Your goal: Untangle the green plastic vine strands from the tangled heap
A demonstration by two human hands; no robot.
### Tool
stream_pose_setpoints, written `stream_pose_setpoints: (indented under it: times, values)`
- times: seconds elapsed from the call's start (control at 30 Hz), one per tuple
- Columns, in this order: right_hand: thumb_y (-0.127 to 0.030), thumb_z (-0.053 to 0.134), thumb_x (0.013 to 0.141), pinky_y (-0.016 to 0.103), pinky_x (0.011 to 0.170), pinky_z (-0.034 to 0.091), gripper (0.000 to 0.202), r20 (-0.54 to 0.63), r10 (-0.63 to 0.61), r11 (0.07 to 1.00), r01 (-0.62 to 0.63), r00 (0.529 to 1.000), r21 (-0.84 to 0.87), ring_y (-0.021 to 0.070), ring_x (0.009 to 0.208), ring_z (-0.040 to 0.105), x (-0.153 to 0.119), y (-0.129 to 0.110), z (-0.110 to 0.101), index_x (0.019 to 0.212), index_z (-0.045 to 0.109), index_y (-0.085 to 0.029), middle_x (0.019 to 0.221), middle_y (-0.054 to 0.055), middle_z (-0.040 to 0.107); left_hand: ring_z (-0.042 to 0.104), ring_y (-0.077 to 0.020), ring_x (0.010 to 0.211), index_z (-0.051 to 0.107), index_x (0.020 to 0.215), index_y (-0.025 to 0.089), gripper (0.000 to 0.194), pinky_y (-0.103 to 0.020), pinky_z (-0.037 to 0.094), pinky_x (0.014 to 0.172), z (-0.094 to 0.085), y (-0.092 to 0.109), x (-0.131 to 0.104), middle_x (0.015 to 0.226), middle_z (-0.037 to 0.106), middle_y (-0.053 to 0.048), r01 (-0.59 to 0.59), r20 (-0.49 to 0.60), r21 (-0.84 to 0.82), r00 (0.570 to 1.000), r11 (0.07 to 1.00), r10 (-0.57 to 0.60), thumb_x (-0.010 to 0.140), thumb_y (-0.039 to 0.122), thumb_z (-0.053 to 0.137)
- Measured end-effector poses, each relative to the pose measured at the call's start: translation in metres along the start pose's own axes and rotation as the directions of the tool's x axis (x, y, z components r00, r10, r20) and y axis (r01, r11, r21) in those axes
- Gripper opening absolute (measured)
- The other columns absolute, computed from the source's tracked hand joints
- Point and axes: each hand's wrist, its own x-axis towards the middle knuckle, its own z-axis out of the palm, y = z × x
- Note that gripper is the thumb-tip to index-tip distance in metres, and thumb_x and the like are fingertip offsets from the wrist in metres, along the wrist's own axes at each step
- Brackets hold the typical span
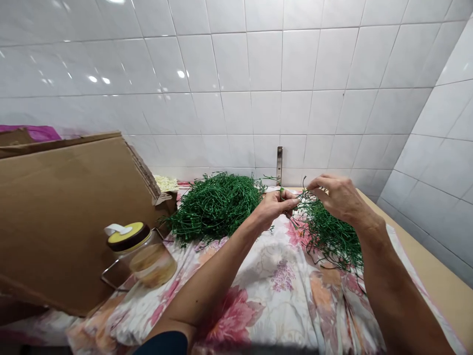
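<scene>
My left hand is closed in a pinch on thin green plastic stems, which stick out above and below the fingers. Just to its right, my right hand pinches the upper end of a thin stem between thumb and fingertips. A large tangled heap of green stems with small knobbed tips lies left of my left hand. Beneath my right hand and forearm is a second pile of green stems, partly hidden by the arm.
A floral cloth covers the table, with a bare wooden edge at right. On the left stand a large cardboard box and a yellow-lidded jar of liquid. Pale cream pieces lie behind the box, near the tiled wall.
</scene>
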Motion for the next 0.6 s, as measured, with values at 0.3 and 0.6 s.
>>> stream_pose_setpoints:
  times: [0.3, 0.6]
  values:
    - [-0.019, 0.056, 0.097, 0.031, 0.077, 0.047, 0.019, 0.02, -0.01, 1.0, 0.01, 1.0, 0.028, 0.0179, 0.081, 0.068, 0.001, 0.0007, -0.0007, 0.094, 0.074, -0.024, 0.093, 0.002, 0.076, 0.048, -0.0065, 0.055, 0.066, 0.074, 0.011, 0.041, -0.024, 0.038, 0.054, 0.0024, 0.002, 0.0021, 0.067, 0.056, 0.001, 0.001, -0.11, -0.118, 0.994, 0.993, -0.014, 0.062, 0.042, 0.09]
    - [-0.019, 0.052, 0.099, 0.032, 0.079, 0.048, 0.023, 0.041, -0.013, 1.0, 0.012, 0.999, 0.024, 0.0188, 0.083, 0.068, 0.0015, -0.0001, -0.0022, 0.096, 0.075, -0.023, 0.095, 0.004, 0.075, 0.036, -0.0038, 0.05, 0.058, 0.069, 0.014, 0.039, -0.023, 0.024, 0.05, 0.0077, 0.0039, -0.0021, 0.062, 0.045, 0.005, 0.183, -0.042, -0.138, 0.981, 0.973, -0.191, 0.061, 0.039, 0.088]
